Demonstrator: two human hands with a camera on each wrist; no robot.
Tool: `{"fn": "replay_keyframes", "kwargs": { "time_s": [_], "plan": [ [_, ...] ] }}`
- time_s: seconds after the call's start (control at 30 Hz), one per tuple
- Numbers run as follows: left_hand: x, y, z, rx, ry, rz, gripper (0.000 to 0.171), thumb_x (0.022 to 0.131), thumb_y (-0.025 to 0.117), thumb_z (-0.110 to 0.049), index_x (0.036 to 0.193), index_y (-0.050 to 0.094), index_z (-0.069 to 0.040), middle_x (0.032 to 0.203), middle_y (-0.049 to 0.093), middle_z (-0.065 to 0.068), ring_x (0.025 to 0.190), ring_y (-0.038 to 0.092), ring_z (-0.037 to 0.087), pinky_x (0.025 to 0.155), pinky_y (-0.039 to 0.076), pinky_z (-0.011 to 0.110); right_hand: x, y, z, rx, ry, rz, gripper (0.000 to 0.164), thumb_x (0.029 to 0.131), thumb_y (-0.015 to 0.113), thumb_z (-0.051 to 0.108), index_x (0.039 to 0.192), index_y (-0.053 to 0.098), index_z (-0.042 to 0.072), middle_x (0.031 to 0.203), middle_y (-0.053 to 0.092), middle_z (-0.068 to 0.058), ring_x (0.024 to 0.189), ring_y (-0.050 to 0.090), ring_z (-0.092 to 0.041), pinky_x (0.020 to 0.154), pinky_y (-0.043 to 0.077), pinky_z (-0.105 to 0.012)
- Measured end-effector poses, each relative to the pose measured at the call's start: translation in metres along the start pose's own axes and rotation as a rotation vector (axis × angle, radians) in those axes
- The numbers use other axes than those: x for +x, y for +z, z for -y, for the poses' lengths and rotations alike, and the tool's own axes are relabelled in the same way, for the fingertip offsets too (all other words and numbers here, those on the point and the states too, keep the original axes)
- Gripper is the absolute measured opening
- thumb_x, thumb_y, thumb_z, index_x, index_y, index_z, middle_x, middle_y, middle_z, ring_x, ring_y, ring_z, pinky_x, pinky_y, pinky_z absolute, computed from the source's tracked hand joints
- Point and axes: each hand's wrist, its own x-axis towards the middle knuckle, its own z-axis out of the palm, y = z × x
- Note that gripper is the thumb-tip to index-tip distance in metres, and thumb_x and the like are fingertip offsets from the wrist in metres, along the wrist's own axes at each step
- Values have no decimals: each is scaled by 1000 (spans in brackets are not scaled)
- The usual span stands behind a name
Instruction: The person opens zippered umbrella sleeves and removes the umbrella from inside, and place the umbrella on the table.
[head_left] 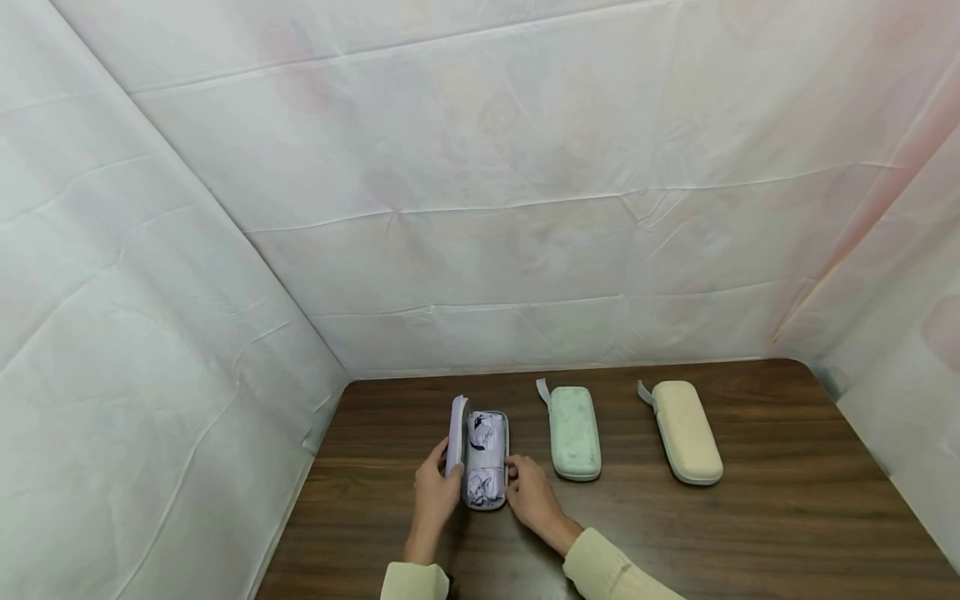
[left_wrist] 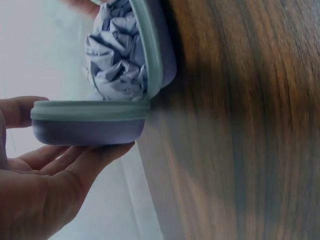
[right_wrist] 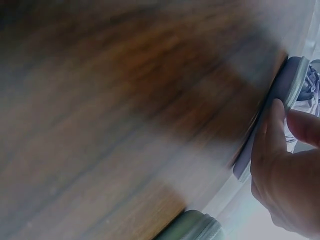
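Observation:
An unzipped purple case [left_wrist: 165,60] lies on the table with its lid [head_left: 454,437] standing up along its left side. Inside the base sits a rolled, crumpled purple fabric bundle [head_left: 486,454] with dark marks and a band round it, like a folded compact umbrella. My left hand [head_left: 437,498] holds the lid, its thumb on the near side and its fingers along the outer face. On the opposite side, my right hand [head_left: 534,502] grips the base's edge, thumb over the zipper rim and a finger against the outer wall.
Right of the purple case lies a closed green case [head_left: 575,433] with a grey strap. Farther right is a closed cream case [head_left: 686,432], also strapped. The dark wooden table [head_left: 780,500] backs onto a pale sheet wall [head_left: 525,250], with more sheeting at both sides.

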Motion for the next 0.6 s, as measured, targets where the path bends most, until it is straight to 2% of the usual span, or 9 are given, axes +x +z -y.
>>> {"fn": "replay_keyframes", "kwargs": {
  "time_s": [0.2,0.4,0.6],
  "plan": [
    [1,-9,5,-53,7,-9,44,88,69,5,132,68,8,116,74,31,104,74,43,84,61,53,1,-3,0,95,47,4,44,80,73,-18,122,65,-9,99,66,-17,78,67,-19,67,56,-28],
    [2,-20,10,-83,1,-38,37,88,70,9,125,71,9,113,74,28,96,76,38,73,62,36,2,-2,-2,137,101,-10,44,76,72,-15,119,64,-7,94,69,-17,75,71,-20,65,56,-28],
    [2,-28,12,-99,-28,-86,30,88,70,10,118,73,11,106,75,28,94,76,39,71,58,27,4,-1,-3,183,167,-14,45,73,73,-14,116,64,-6,90,69,-14,73,68,-15,64,55,-28]
  ]
}}
